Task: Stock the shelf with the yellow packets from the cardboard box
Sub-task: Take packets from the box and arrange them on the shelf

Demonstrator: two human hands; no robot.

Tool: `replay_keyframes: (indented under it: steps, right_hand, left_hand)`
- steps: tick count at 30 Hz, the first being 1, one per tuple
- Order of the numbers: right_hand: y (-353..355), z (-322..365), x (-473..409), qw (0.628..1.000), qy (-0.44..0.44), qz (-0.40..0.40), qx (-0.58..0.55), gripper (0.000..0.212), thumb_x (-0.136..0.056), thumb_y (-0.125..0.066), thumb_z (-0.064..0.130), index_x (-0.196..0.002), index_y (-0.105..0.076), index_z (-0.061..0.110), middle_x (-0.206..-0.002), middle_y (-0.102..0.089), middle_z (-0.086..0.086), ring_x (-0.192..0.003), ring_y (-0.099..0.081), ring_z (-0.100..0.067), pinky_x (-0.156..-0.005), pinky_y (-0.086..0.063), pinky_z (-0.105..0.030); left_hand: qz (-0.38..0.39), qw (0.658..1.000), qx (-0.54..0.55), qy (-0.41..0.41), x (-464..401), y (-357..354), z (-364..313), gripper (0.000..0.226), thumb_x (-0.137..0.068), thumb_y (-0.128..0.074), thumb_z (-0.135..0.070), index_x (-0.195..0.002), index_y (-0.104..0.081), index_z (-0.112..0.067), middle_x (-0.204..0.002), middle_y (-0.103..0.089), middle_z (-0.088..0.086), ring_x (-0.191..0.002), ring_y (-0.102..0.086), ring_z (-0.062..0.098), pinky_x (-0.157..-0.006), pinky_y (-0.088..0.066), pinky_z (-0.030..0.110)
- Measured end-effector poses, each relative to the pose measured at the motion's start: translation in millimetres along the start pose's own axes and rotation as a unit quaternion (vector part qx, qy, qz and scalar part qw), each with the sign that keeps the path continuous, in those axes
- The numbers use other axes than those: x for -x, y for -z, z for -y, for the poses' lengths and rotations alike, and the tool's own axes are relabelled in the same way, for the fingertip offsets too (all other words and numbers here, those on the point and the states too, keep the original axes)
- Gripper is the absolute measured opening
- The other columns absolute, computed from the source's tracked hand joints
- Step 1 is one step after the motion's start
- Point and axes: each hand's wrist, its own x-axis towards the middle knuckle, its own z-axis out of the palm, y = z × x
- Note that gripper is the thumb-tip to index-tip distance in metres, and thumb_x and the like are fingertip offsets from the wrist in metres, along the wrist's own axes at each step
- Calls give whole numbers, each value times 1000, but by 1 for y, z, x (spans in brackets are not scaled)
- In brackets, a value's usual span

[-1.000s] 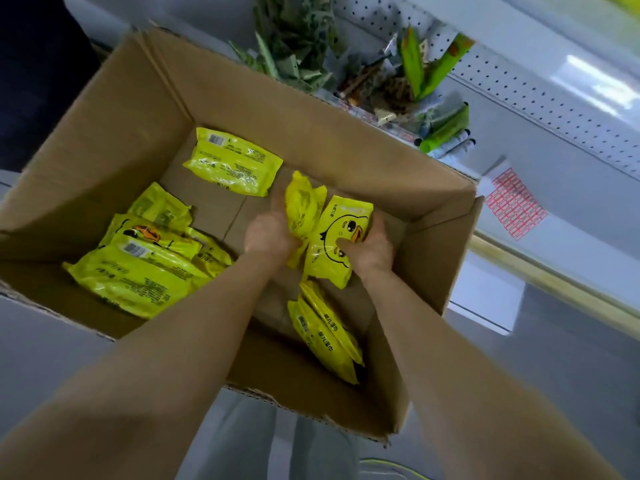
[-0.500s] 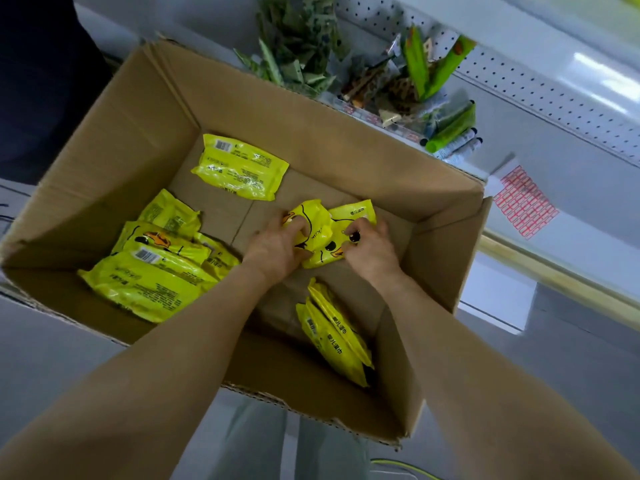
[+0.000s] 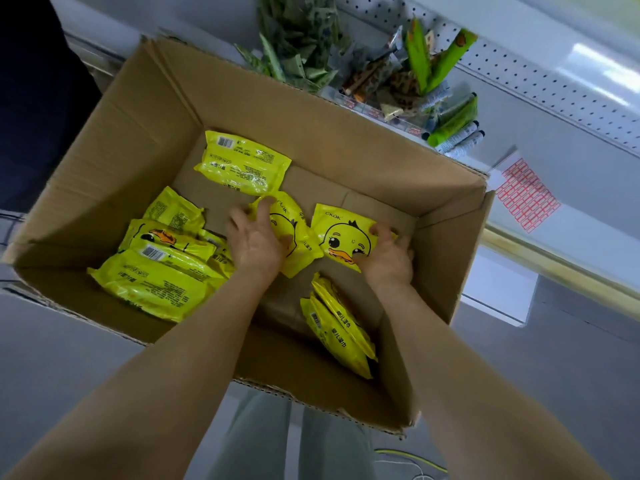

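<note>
- Reaching into the cardboard box [image 3: 145, 109], our left hand [image 3: 258, 242] grips one yellow packet [image 3: 294, 233]; our right hand [image 3: 388, 258] grips a second packet [image 3: 341, 237] — one apiece, we judge, for fewer trips.
- Remaining packets [image 3: 159, 271] lie loose inside; the shelf [image 3: 561, 157] stands just beyond.

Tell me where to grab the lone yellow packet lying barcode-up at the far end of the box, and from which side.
Probably grip the lone packet across its short width near the middle, coming straight down from above. It lies flat on the cardboard box floor with bare floor around most of it, so fingers should fit along both long edges.
</note>
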Motion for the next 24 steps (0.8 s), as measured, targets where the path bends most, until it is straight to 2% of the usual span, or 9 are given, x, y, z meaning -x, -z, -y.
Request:
replay_keyframes:
  steps: [3,5,8,11,14,17,19,22,24]
  right_hand:
    - [-4,-2,-4,998,68,-11,-2,78,-76,-80,30,-141,-37,36,-146,-27,-12,-126,-40,-38,-103,-41,-40]
    - [-5,0,-7,996,89,17,8,88,-73,-82,31,-145,-32,39,-144,-30,-12,-124,-46,-36,-101,-41,-38]
    - [-7,0,-8,998,51,35,-32,91,-66,-86,35,-142,-37,35,-135,-48,-9,-118,-54,-31,-97,-45,-35]
    - [-11,-2,-2,994,-18,37,-104,84,-68,-83,42,-140,-43,27,-126,-62,-6,-116,-58,-29,-96,-48,-35]
    - [-15,-4,8,989,-38,8,-144,71,-74,-78,43,-136,-49,25,-122,-65,-6,-114,-60,-30,-95,-49,-36]
    - [-15,-4,14,982,-23,-6,-187,54,-77,-78,31,-126,-56,24,-112,-69,-3,-105,-64,-27,-91,-51,-33]
    - [-12,-3,18,983,2,-21,-185,57,-81,-75,23,-132,-50,26,-111,-69,-4,-105,-64,-28,-90,-50,-32]
    - [-6,-1,24,988,34,-33,-148,71,-89,-66,16,-147,-32,37,-114,-67,-9,-104,-62,-31,-89,-47,-34]
    - [-7,-2,26,987,56,-37,-144,56,-90,-62,11,-136,-47,38,-117,-64,-10,-105,-61,-32,-89,-47,-33]
  left_hand:
    - [73,992,14,-104,-17,11,3,95,-76,-78,-29,-150,-18,-32,-152,-17,15,-137,-23,37,-109,-30,44]
    - [106,984,-15,-139,-25,16,3,98,-76,-78,-32,-151,-14,-31,-144,-34,17,-132,-33,36,-107,-30,42]
    - [108,986,-60,-113,-28,21,5,92,-76,-73,-49,-148,-20,-27,-126,-54,21,-119,-48,38,-101,-36,41]
    - [101,992,-54,-57,-23,20,10,80,-77,-67,-59,-138,-35,-19,-119,-59,21,-117,-50,38,-94,-41,40]
    - [109,994,4,-21,-14,16,15,77,-80,-68,-51,-136,-37,-9,-123,-56,22,-117,-51,39,-91,-42,42]
    - [102,993,56,7,-7,19,16,75,-83,-70,-42,-136,-33,-5,-125,-53,24,-116,-51,42,-91,-42,44]
    - [99,991,92,7,-5,26,15,73,-84,-70,-34,-140,-28,-13,-123,-56,22,-114,-53,42,-91,-42,43]
    - [111,984,132,-50,-1,39,14,69,-86,-66,-18,-142,-30,-33,-121,-59,13,-109,-57,39,-88,-43,39]
    - [141,976,141,-92,0,45,15,60,-86,-65,-9,-136,-43,-34,-121,-58,5,-107,-57,29,-85,-42,28]
